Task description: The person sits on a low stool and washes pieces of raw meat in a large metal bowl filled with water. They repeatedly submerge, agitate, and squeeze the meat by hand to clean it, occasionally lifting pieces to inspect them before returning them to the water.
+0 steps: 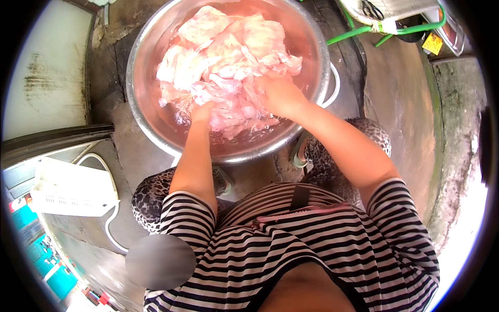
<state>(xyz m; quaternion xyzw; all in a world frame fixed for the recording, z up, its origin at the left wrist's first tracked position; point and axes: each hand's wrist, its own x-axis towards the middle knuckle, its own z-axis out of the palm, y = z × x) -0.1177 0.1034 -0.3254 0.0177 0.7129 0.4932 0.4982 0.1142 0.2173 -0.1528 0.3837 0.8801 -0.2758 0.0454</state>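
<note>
A wide, round metal basin (230,159) stands on the floor before me, holding pink-tinged water. A heap of pale pink raw meat (230,50), possibly poultry, rises out of the water in the basin. My left hand (203,111) reaches into the near left side of the heap, its fingers mostly hidden among the pieces. Farther right, my right hand (280,94) lies against the meat with its fingertips sunk between pieces. Whether either hand grips a piece cannot be seen.
A white plastic crate (74,189) sits at the left beside a white hose (111,230). Black-handled scissors (372,9) lie on a green-framed seat (413,9) at the upper right. A white panel (50,70) borders the left. My knees (150,199) flank the basin's near side.
</note>
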